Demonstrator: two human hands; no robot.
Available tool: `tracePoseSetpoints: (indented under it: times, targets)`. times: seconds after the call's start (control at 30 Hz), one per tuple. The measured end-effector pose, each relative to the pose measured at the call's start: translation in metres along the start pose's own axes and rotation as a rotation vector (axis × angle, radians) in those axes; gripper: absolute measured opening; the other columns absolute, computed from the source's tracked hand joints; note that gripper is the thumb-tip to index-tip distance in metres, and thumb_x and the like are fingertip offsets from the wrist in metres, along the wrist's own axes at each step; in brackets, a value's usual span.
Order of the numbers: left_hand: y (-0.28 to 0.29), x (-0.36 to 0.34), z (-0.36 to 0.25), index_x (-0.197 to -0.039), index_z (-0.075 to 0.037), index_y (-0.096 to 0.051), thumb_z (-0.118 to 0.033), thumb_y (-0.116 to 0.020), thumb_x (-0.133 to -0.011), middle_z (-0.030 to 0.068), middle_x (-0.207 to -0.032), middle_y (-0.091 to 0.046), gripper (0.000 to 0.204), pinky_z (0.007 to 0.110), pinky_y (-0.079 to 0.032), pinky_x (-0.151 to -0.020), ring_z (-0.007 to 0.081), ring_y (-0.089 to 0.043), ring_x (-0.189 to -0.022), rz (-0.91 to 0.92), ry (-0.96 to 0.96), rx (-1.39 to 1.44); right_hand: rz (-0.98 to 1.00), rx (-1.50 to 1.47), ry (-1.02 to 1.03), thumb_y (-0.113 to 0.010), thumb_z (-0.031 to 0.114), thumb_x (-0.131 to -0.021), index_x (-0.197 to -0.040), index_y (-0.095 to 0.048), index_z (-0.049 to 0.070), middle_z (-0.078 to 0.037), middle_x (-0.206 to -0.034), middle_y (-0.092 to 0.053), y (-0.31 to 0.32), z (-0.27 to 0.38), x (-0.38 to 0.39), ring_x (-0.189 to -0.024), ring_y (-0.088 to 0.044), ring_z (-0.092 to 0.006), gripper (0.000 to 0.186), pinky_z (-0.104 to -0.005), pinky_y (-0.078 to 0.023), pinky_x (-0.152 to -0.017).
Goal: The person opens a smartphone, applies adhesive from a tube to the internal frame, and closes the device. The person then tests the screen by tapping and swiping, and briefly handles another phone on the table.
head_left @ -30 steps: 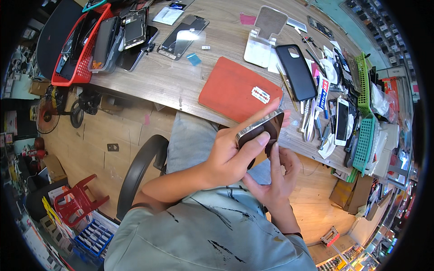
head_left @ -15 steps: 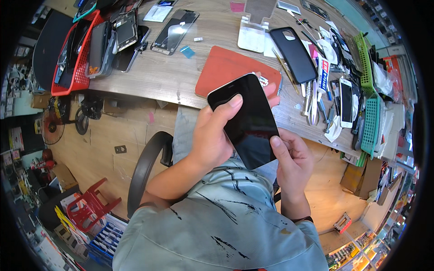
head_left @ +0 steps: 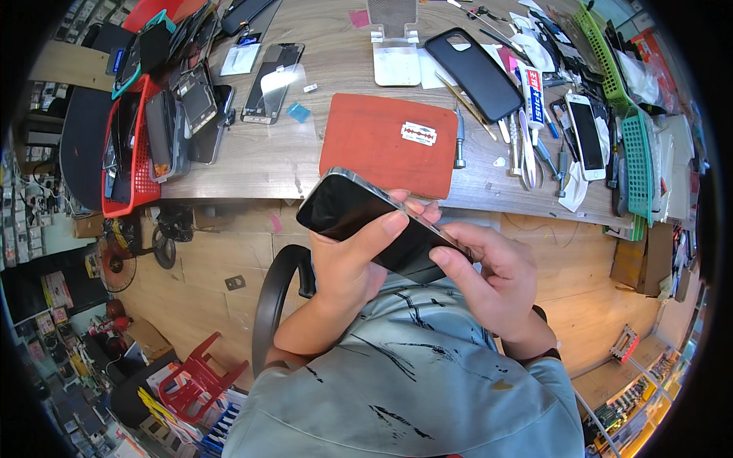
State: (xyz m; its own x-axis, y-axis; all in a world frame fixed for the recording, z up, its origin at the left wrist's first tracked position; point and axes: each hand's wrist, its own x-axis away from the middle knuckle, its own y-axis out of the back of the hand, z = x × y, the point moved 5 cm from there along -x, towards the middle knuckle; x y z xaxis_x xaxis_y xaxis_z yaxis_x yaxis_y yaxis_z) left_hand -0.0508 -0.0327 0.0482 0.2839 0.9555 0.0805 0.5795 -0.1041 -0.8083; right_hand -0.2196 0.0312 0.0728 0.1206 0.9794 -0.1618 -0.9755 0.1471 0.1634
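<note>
Clock positions are taken from the phone (head_left: pixel 412 248), which is held in the air at the desk's (head_left: pixel 252 160) near edge, long axis running from 10 to 4 o'clock, dark screen facing up. The left hand (head_left: pixel 343 271), at 7 o'clock, grips the body: fingers beneath, thumb across the glass. This hold probably carries the weight. At 12 o'clock lies a red mat (head_left: pixel 366 149), presumably shielding the desktop, with a blade packet (head_left: pixel 419 133) resting on it. The right hand (head_left: pixel 500 282), at 4 o'clock, pinches the lower end between thumb and forefinger, likely steadying the tilt.

Containers: at 9 o'clock, a red basket (head_left: pixel 143 183) holds dark, flat, phone-like parts. Just beside it, a clear tray (head_left: pixel 182 162) holds a dark slab and small orange pieces. Toward 2 o'clock, a green basket (head_left: pixel 607 57) stands; between 2 and 3 o'clock, a teal basket (head_left: pixel 638 164). The contents of these two cannot be determined.
</note>
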Motion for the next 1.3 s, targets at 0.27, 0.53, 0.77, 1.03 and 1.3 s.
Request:
tracePoseSetpoints:
  times: [0.27, 0.53, 0.77, 1.03, 1.3]
  targets:
    - [0.004, 0.004, -0.002, -0.125, -0.002, -0.073, -0.006, -0.073, -0.098, 0.0163, -0.11, -0.08, 0.027, 0.067, -0.054, -0.115, 0.0315, -0.078, -0.102, 0.012, -0.007, -0.197, 0.061, 0.102, 0.009, -0.086, 0.007, -0.098, -0.114, -0.081, -0.001, -0.014, -0.093, -0.083, 0.007, 0.011, -0.006, -0.072, -0.078, -0.0164, 0.019, -0.0279, -0.057, -0.064]
    - [0.005, 0.004, -0.002, -0.122, -0.001, -0.073, -0.006, -0.073, -0.099, 0.0177, -0.108, -0.081, 0.024, 0.066, -0.056, -0.113, 0.0324, -0.079, -0.104, 0.023, -0.02, -0.21, 0.015, 0.098, -0.009, -0.087, 0.008, -0.096, -0.109, -0.082, -0.001, -0.012, -0.088, -0.083, 0.005, 0.01, -0.004, -0.068, -0.076, -0.0155, 0.017, -0.0272, -0.056, -0.062]
    - [0.006, 0.006, -0.001, -0.122, 0.001, -0.071, -0.007, -0.073, -0.099, 0.0192, -0.108, -0.08, 0.024, 0.067, -0.057, -0.111, 0.0332, -0.079, -0.1, -0.03, -0.023, -0.166, 0.018, 0.114, -0.031, -0.089, 0.01, -0.096, -0.11, -0.081, -0.001, -0.011, -0.085, -0.082, 0.003, 0.008, -0.003, -0.07, -0.076, -0.014, 0.02, -0.0263, -0.056, -0.063]
    - [0.004, -0.001, -0.008, -0.124, 0.003, -0.068, -0.01, -0.072, -0.101, 0.0178, -0.107, -0.076, 0.027, 0.064, -0.057, -0.11, 0.0337, -0.077, -0.102, -0.084, -0.054, -0.177, 0.106, -0.219, -0.113, -0.089, 0.009, -0.097, -0.134, -0.07, -0.003, -0.01, -0.108, -0.082, -0.01, -0.018, -0.002, -0.091, -0.077, -0.0096, 0.044, -0.0246, -0.061, -0.078]
    - [-0.014, -0.022, -0.016, -0.125, 0.006, -0.068, -0.004, -0.075, -0.102, 0.015, -0.111, -0.076, 0.026, 0.042, -0.062, -0.096, 0.0229, -0.077, -0.1, -0.163, -0.067, -0.354, 0.097, -0.497, -0.501, -0.086, 0.001, -0.096, -0.139, -0.064, -0.006, -0.011, -0.117, -0.08, -0.007, -0.028, -0.013, -0.093, -0.077, -0.0109, 0.048, -0.0267, -0.064, -0.076]
